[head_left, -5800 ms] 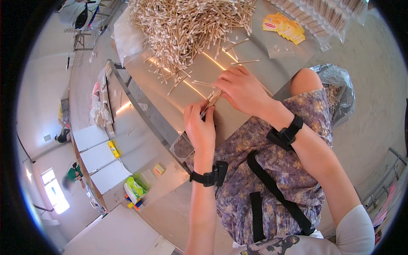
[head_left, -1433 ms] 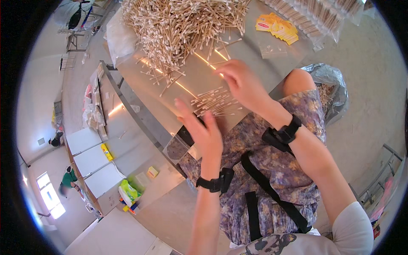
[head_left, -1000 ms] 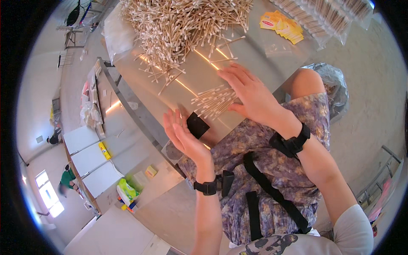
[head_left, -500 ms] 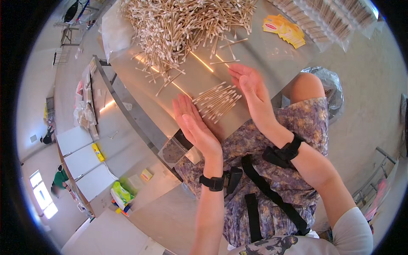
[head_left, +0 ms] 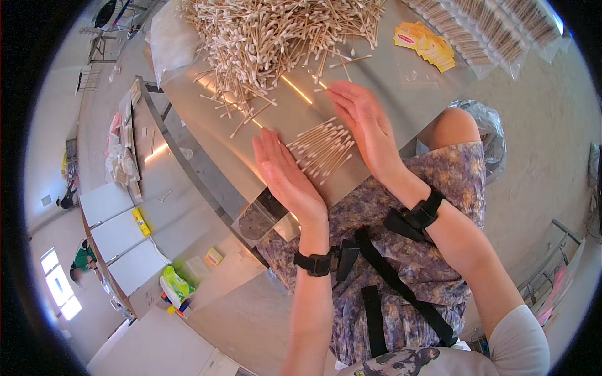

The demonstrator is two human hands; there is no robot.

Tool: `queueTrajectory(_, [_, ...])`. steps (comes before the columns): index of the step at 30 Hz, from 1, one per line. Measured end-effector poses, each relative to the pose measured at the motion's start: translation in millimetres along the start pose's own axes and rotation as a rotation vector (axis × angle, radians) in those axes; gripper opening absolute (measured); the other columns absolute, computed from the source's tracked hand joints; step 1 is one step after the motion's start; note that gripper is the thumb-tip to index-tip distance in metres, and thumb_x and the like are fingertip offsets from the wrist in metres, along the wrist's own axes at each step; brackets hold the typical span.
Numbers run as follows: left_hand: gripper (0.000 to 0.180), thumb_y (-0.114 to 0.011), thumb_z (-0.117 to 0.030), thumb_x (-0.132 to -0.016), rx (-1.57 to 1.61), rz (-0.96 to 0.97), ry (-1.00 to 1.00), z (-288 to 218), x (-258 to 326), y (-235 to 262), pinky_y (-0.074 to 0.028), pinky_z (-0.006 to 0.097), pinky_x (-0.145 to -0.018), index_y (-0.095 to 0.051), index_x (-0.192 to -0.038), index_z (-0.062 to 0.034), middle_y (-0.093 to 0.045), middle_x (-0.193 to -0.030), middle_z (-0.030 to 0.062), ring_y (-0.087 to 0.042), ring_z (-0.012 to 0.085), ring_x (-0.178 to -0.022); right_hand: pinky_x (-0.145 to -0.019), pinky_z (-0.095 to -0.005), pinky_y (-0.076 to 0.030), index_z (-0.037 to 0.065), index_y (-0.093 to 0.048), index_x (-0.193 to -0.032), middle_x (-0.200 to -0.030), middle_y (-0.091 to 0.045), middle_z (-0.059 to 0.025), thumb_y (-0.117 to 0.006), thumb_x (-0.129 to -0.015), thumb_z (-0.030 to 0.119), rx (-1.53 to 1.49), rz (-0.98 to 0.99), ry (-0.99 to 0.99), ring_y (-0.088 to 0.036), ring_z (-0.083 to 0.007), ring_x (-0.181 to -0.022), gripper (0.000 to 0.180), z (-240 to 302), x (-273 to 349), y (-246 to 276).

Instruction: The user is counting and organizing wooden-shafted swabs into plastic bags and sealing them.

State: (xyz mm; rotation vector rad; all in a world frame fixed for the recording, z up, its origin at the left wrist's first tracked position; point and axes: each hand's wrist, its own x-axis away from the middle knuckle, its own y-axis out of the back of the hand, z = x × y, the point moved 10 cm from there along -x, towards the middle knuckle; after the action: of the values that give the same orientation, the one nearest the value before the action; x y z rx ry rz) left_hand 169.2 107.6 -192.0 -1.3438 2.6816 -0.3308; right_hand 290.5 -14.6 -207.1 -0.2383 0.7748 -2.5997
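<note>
A large loose heap of wooden-stemmed cotton swabs [head_left: 276, 47] lies on a shiny metal worktop [head_left: 392, 94]. On the heap's near side, towards the seated person, a small fanned bunch of cotton swabs [head_left: 321, 147] lies flat, between two bare hands. The left hand [head_left: 285, 175] is nearer than the heap, at the bunch's left side; its grip is wide, fingers straight, palm turned towards the bunch. The right hand [head_left: 369, 125], also nearer than the heap and to its right, has a wide grip too, fingers extended together beside the bunch. Whether either hand touches the stems cannot be told.

Containers surround the heap. Touching or close against its left side is a translucent plastic bag [head_left: 172, 41] with whitish contents, too vague to name. Well to the heap's right, clear plastic bags [head_left: 501, 34] sit in a row, packed with cotton swabs. Between those and the heap are yellow printed cards [head_left: 426, 45], spread in an overlapping pile; a small flat clear bag [head_left: 417, 74] lies just nearer than the cards. Low down, right of the heap and beyond the person's knee, stands a crumpled grey plastic bag [head_left: 492, 128], its contents hard to make out.
</note>
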Motion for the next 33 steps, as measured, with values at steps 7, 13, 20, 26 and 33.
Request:
queueTrajectory(7, [0.073, -0.047, -0.039, -0.102, -0.732, 0.241, -0.111, -20.2, 18.9, -31.5, -0.014, 0.047, -0.121, -0.017, -0.152, 0.0052, -0.018, -0.16, 0.0237, -0.015, 0.0347, -0.15, -0.096, -0.0318, -0.047, 0.002, -0.057, -0.122, -0.119, -0.061, -0.011, -0.055, -0.1, 0.022, 0.338, 0.055, -0.015, -0.059, -0.0198, -0.113, 0.03, 13.3, -1.9, 13.1])
queueTrajectory(13, [0.098, -0.058, -0.054, -0.091, -1.557, 0.599, -0.369, 14.9, 47.5, -64.8, -0.015, 0.053, -0.119, -0.016, -0.149, 0.0125, -0.015, -0.158, 0.0297, -0.012, 0.042, -0.149, -0.067, -0.0368, -0.05, 0.006, -0.058, -0.093, -0.091, -0.057, -0.0081, -0.058, -0.089, 0.002, 1.111, 0.308, 0.241, -0.062, -0.0258, -0.079, 0.006, 29.4, -2.8, -3.8])
queueTrajectory(20, [0.098, -0.056, -0.056, -0.091, -1.557, 0.609, -0.43, 17.1, 48.8, -68.2, -0.016, 0.053, -0.119, -0.018, -0.148, 0.014, -0.02, -0.156, 0.032, -0.016, 0.0433, -0.147, -0.07, -0.0411, -0.05, 0.007, -0.057, -0.091, -0.091, -0.058, -0.0084, -0.06, -0.086, 0.007, 1.231, 0.421, 0.221, -0.061, -0.0308, -0.085, 0.005, 24.5, -7.5, -9.0])
queueTrajectory(26, [0.099, -0.059, -0.056, -0.09, -1.544, 0.588, -0.441, 16.4, 49.3, -68.8, -0.016, 0.053, -0.119, -0.018, -0.148, 0.0136, -0.019, -0.156, 0.0318, -0.017, 0.0432, -0.147, -0.072, -0.0421, -0.05, 0.004, -0.054, -0.091, -0.093, -0.058, -0.0091, -0.058, -0.086, 0.007, 1.407, 0.432, 0.257, -0.06, -0.0317, -0.09, 0.007, 19.1, -6.4, -12.6])
queueTrajectory(33, [0.101, -0.061, -0.058, -0.088, -1.515, 0.525, -0.49, 15.6, 47.6, -68.2, -0.017, 0.054, -0.118, -0.02, -0.149, 0.0109, -0.025, -0.154, 0.0287, -0.021, 0.0419, -0.146, -0.074, -0.0448, -0.052, -0.003, -0.055, -0.098, -0.101, -0.06, -0.0187, -0.052, -0.083, 0.0, 1.423, 0.257, 0.271, -0.063, -0.0376, -0.093, 0.016, 100.2, 14.8, 23.5])
